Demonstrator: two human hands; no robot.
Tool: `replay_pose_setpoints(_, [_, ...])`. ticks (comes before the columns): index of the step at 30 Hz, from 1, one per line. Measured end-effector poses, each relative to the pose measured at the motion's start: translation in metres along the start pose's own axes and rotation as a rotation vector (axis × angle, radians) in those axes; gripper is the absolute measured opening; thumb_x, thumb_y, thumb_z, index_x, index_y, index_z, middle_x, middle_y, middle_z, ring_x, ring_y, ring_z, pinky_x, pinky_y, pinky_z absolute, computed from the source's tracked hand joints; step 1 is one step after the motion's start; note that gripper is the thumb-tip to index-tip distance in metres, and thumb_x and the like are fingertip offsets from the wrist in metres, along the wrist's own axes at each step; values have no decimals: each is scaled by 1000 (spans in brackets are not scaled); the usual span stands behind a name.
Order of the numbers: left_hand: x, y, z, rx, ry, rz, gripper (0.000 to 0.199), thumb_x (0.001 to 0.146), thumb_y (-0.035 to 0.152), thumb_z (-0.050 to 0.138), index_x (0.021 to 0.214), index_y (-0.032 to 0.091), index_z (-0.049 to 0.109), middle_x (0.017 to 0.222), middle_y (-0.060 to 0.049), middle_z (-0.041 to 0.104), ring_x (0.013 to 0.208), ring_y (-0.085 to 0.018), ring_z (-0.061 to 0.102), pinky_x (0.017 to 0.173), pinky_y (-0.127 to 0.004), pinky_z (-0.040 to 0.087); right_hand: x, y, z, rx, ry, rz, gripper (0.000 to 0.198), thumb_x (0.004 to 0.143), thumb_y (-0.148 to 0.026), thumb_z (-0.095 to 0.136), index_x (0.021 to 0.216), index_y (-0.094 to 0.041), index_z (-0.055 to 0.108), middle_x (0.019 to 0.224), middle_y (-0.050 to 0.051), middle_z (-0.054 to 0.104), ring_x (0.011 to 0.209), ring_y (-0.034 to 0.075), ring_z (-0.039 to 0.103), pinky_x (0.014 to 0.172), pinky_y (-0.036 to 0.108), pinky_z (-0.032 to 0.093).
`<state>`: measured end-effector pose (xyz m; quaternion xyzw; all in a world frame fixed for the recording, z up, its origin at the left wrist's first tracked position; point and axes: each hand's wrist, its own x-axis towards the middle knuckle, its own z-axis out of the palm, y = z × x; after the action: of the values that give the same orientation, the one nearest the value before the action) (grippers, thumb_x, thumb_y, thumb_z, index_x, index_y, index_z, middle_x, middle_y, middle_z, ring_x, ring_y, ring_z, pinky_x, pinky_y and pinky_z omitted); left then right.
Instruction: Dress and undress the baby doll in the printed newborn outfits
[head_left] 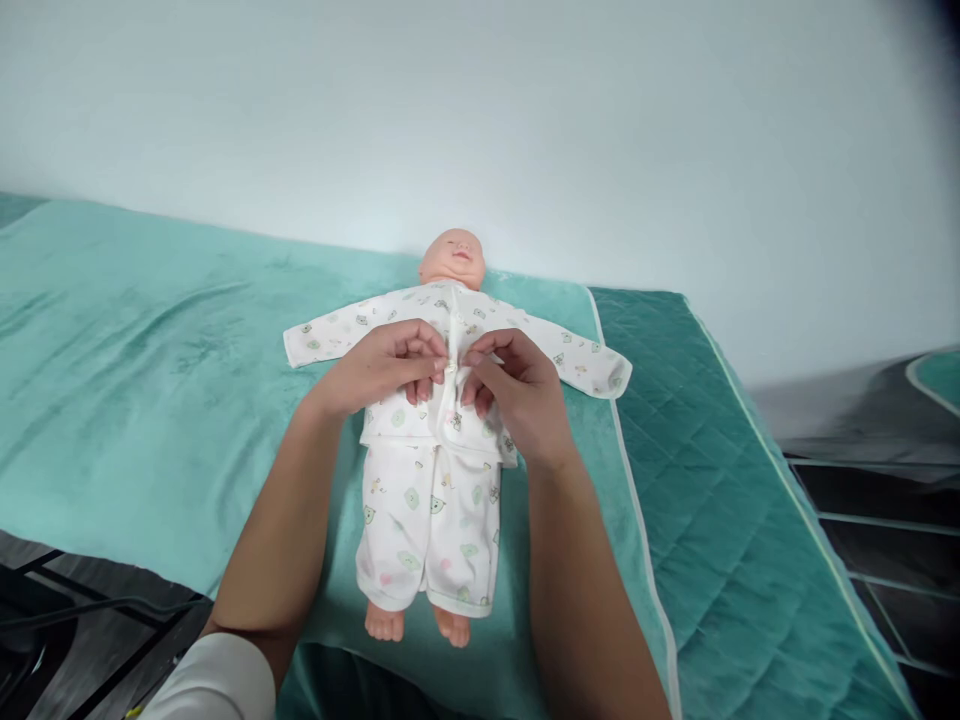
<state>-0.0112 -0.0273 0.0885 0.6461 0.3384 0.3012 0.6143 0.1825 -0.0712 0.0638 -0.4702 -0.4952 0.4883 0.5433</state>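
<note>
A baby doll [455, 258] lies on its back with its head toward the wall. It wears a white printed baby shirt [397, 425] with long sleeves spread to both sides, and matching white pants [427, 525]; its bare feet stick out below. Over the doll's middle, my left hand [390, 365] pinches the shirt's front edge near a small button [451, 366]. Facing it, my right hand [517, 385] pinches the other side of the front opening, thumb and forefinger together. Whether the button is fastened cannot be made out between my fingertips.
A light green blanket [150, 400] lies under the doll, over a darker quilted cover [720, 500] on the right. A pale wall [480, 120] rises right behind the doll's head. Dark metal bars [885, 560] show at the right, below the bed's edge.
</note>
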Motion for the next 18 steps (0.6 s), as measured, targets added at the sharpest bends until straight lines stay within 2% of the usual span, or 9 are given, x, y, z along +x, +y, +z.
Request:
replay_pose_setpoints(4, [3, -4, 2, -21, 86, 34, 23, 87, 36, 75, 97, 17, 67, 76, -1, 67, 62, -10, 63, 57, -23, 56, -1, 1, 1, -35, 4, -40, 21, 87, -39, 73, 94, -22, 62, 92, 1, 72, 62, 11, 68, 46, 20, 48])
replay_pose_setpoints(9, [2, -2, -1, 78, 113, -9, 18, 88, 34, 73, 92, 17, 69, 63, 1, 63, 58, -11, 61, 57, -23, 56, -1, 1, 1, -33, 11, -37, 19, 89, -38, 71, 95, -22, 62, 89, 0, 72, 58, 11, 67, 46, 20, 48])
replay_pose_setpoints(15, [0, -1, -3, 148, 119, -59, 19, 85, 33, 74, 92, 16, 74, 65, -1, 66, 58, -11, 62, 56, -22, 54, -2, 4, 3, -92, 20, -33, 17, 90, -37, 66, 99, -23, 61, 87, 0, 74, 58, 11, 66, 46, 20, 47])
replay_pose_setpoints(18, [0, -1, -3, 160, 106, -60, 19, 85, 34, 74, 91, 17, 75, 66, -1, 67, 57, -11, 62, 56, -22, 53, -5, 5, 5, -212, 52, -83, 15, 92, -37, 63, 100, -24, 63, 85, -1, 75, 56, 12, 66, 49, 22, 48])
